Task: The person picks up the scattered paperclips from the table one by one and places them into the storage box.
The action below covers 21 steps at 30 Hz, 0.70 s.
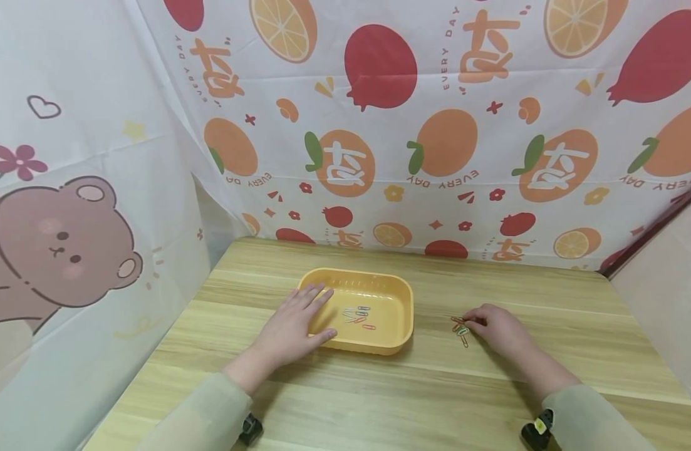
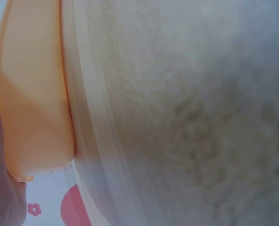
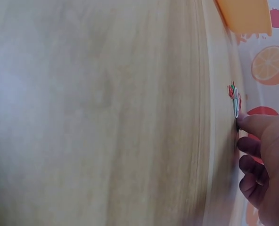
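In the head view a yellow plastic tray (image 1: 398, 341) stands on the wooden table, with several coloured paper clips (image 1: 358, 314) lying loose on its floor. My left hand (image 1: 290, 329) rests at the tray's left end, fingers spread and fairly straight over the rim. To the right of the tray lies a small pile of paper clips (image 1: 457, 324), mostly red and green. My right hand (image 1: 502, 329) is at this pile, its thumb and forefinger pinching a pale green paper clip (image 3: 236, 102) that stands upright in the right wrist view. The other fingers curl inward.
The wooden table (image 1: 379, 401) extends around the tray. A fruit-print curtain (image 1: 390, 156) hangs along its back edge, and a bear-print curtain (image 1: 69, 238) hangs at the left.
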Tool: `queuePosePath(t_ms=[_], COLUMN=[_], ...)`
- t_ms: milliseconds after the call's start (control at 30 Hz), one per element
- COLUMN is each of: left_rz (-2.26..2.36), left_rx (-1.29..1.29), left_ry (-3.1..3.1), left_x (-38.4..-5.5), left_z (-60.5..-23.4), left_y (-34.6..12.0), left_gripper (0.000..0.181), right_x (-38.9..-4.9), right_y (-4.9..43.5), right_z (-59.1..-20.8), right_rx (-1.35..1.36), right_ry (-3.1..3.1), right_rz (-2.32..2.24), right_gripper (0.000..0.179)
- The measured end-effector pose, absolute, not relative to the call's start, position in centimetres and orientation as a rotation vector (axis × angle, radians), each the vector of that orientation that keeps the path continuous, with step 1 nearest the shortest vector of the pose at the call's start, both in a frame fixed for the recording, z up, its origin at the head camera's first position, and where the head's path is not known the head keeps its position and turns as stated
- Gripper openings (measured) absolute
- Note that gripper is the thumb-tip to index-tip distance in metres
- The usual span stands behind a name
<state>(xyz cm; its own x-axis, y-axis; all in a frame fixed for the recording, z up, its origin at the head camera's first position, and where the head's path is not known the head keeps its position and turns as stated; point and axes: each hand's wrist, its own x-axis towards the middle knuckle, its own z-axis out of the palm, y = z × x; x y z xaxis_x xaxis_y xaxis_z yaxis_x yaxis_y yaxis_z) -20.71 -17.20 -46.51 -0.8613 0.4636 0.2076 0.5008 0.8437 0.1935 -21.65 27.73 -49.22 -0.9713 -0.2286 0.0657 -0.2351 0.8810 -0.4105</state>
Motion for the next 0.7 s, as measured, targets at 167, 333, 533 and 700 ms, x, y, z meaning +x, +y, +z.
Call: queuePosePath(t_ms=[167,333,533,700], left_rz=[-0.375,-0.376,-0.362,-0.368], left_rx=[-0.756,-0.756,-0.758,-0.765], left_ry=[-2.871,-2.875,-2.871,-2.866], left_x=[-20.56,-20.47,-20.45,-20.38], left_z=[-46.23,-46.28,-46.46,-46.4], left_y=[-17.15,-17.17,-17.2,-17.2], left_gripper=[0.082,0.082,0.082,0.082], right_x=[-21.82,-21.85,-21.81,-21.97], right_y=[27.77,27.75,27.85,28.1], right_z=[-49.23,-49.2,-49.28,-49.5], right_rx=[0.361,0.359,0.383,0.393], right_ry=[-3.038,-3.053,-3.061,-3.051], right_rz=[0.681,0.705,0.712,0.753], right_gripper=[0.007,0.005,0.008,0.007])
